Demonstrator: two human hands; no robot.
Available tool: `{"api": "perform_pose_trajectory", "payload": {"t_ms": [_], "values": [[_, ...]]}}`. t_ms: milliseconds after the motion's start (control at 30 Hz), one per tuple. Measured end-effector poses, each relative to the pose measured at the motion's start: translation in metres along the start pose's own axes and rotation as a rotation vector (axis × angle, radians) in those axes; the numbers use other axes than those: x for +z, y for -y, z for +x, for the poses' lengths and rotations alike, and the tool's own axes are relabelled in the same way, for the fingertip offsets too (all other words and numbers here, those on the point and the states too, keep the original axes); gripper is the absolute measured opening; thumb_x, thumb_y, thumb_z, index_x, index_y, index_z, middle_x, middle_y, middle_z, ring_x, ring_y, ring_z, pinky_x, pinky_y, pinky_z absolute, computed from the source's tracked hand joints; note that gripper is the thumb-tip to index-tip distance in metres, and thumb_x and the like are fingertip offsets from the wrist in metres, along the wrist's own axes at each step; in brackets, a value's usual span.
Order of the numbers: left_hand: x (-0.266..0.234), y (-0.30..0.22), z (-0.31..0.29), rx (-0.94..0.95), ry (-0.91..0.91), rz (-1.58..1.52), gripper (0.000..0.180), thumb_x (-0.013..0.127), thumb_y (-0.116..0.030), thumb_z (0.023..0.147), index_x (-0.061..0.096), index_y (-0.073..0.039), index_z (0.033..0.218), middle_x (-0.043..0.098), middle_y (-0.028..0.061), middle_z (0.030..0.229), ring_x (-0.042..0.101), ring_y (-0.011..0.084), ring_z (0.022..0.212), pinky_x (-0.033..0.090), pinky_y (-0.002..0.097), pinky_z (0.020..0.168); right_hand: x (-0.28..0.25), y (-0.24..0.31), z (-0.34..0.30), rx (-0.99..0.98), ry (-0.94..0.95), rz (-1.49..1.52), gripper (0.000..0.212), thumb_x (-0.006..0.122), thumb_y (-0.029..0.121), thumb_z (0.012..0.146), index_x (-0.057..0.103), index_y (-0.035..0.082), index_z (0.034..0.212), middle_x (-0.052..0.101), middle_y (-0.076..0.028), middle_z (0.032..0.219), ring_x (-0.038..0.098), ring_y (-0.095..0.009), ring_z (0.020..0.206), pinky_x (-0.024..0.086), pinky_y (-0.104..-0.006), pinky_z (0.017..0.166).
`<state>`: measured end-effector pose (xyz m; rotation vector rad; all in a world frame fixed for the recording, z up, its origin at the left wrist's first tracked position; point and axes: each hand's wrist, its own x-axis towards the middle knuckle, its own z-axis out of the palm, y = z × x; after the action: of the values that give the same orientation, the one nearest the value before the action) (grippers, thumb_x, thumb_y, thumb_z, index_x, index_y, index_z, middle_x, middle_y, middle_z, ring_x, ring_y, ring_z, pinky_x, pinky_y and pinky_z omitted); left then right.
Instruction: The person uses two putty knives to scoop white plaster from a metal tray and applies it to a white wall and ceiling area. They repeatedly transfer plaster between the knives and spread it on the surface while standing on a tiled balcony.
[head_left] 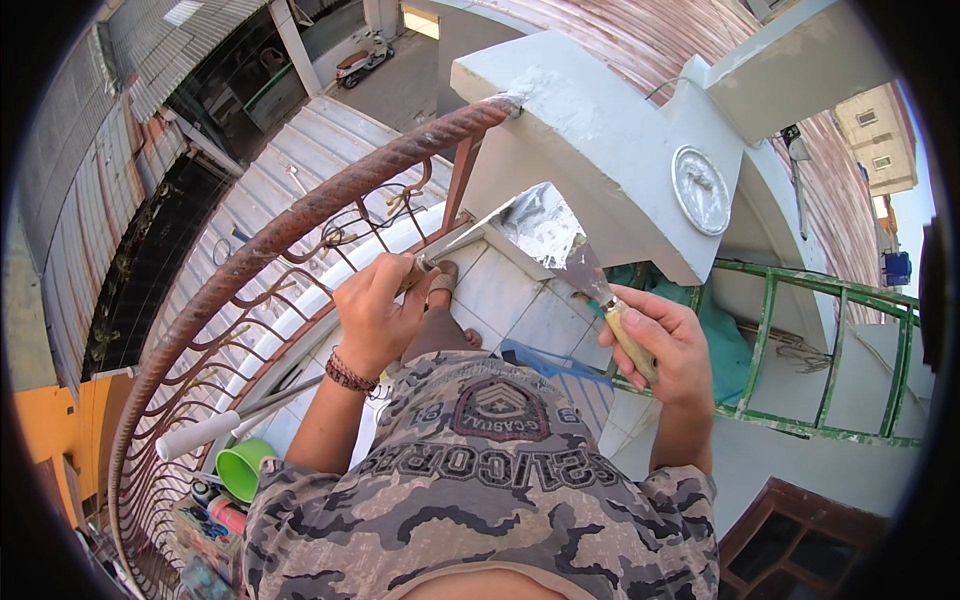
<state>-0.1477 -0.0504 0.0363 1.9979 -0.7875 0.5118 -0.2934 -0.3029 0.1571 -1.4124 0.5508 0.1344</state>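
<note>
My right hand (662, 345) is closed around the pale wooden handle of a putty knife (585, 272). White putty (540, 222) is smeared thickly over its wide metal blade. In my left hand (375, 312) is the handle of a second flat-bladed scraper (462, 238), seen nearly edge-on. The scraper's blade slants up toward the putty-covered blade; whether the two touch I cannot tell. Both tools are held in front of my body, over the tiled floor. Beyond them stands a white wall (590, 130) with fresh white patches near the railing's end.
A rusty curved railing (290, 225) runs along my left, with metal roofs below. To the right leans a green metal ladder (765, 345) near green cloth. A paint roller (200, 435) and a green bucket (240, 468) are at lower left. A round relief (701, 190) decorates the wall.
</note>
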Motion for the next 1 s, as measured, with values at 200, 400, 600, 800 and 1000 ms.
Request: {"api": "perform_pose_trajectory", "payload": {"t_ms": [200, 400, 600, 800, 1000], "values": [[-0.018, 0.030, 0.009, 0.324, -0.019, 0.130, 0.029, 0.074, 0.004, 0.061, 0.060, -0.002, 0.086, 0.064, 0.0100, 0.078, 0.062, 0.0243, 0.062, 0.047, 0.0326, 0.052, -0.021, 0.000, 0.008, 0.113, 0.118, 0.168, 0.036, 0.055, 0.011, 0.093, 0.057, -0.004, 0.126, 0.065, -0.015, 0.082, 0.055, -0.011, 0.054, 0.039, -0.0212, 0.039], [-0.024, 0.057, 0.021, 0.398, -0.076, 0.137, 0.029, 0.073, 0.006, 0.060, 0.061, -0.001, 0.085, 0.065, 0.0106, 0.079, 0.064, 0.0254, 0.066, 0.049, 0.0328, 0.054, -0.039, -0.026, 0.035, 0.057, 0.278, 0.334, 0.038, 0.053, 0.011, 0.093, 0.055, -0.005, 0.127, 0.064, -0.018, 0.083, 0.054, -0.013, 0.052, 0.038, -0.0203, 0.037], [-0.029, 0.075, 0.022, 0.099, -0.074, 0.121, 0.029, 0.079, 0.002, 0.064, 0.060, -0.003, 0.085, 0.064, 0.0093, 0.076, 0.062, 0.0196, 0.064, 0.049, 0.0281, 0.057, -0.039, -0.018, 0.054, -0.081, 0.266, 0.500, 0.046, 0.051, 0.013, 0.091, 0.049, -0.011, 0.129, 0.063, -0.019, 0.081, 0.053, -0.014, 0.050, 0.039, -0.0213, 0.037], [-0.027, 0.090, 0.029, -0.652, -0.309, -0.543, 0.028, 0.076, -0.004, 0.082, 0.051, -0.001, 0.095, 0.062, 0.0047, 0.078, 0.056, 0.0072, 0.061, 0.046, 0.0200, 0.053, -0.023, 0.006, 0.090, -0.207, -0.084, 0.103, 0.040, 0.050, 0.009, 0.092, 0.052, -0.007, 0.129, 0.065, -0.017, 0.085, 0.055, -0.013, 0.056, 0.042, -0.0226, 0.044], [-0.031, 0.112, 0.071, -0.735, -0.499, -0.578, 0.021, 0.063, -0.008, 0.092, 0.046, 0.001, 0.098, 0.060, 0.0120, 0.073, 0.057, 0.0141, 0.052, 0.045, 0.0235, 0.046, 0.005, 0.042, 0.133, -0.366, -0.307, -0.733, 0.036, 0.058, 0.004, 0.089, 0.059, -0.004, 0.124, 0.066, -0.013, 0.087, 0.058, -0.011, 0.069, 0.044, -0.0222, 0.055]]}}
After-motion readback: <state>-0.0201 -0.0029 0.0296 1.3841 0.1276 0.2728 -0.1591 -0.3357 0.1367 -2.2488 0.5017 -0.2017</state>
